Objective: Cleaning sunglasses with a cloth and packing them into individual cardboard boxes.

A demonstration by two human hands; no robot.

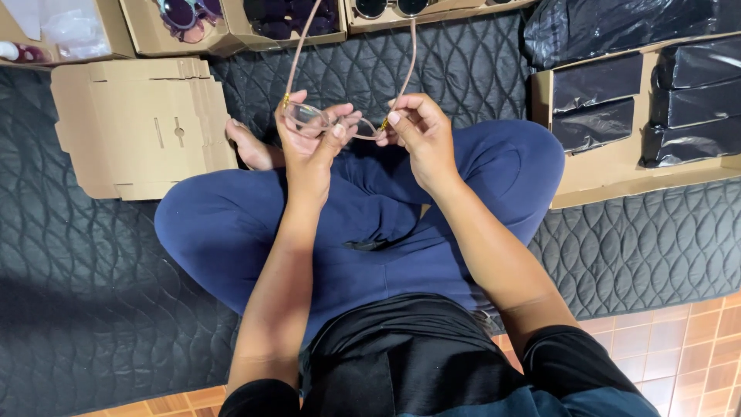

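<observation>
Centre frame, above the lap: left hand (312, 143) and right hand (417, 131) both pinch a pair of glasses (328, 120). Fingers hide most of the clear lenses; both arms (297, 50) run out past the top edge.

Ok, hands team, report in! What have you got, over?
Left hand and right hand both grip pink-framed eyeglasses, arms open, pointing away. Held over crossed legs. Nothing blocking. Over.

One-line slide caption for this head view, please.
Seated cross-legged on a quilted mat, left hand and right hand hold pink-framed glasses, flat cardboard boxes alongside.
</observation>
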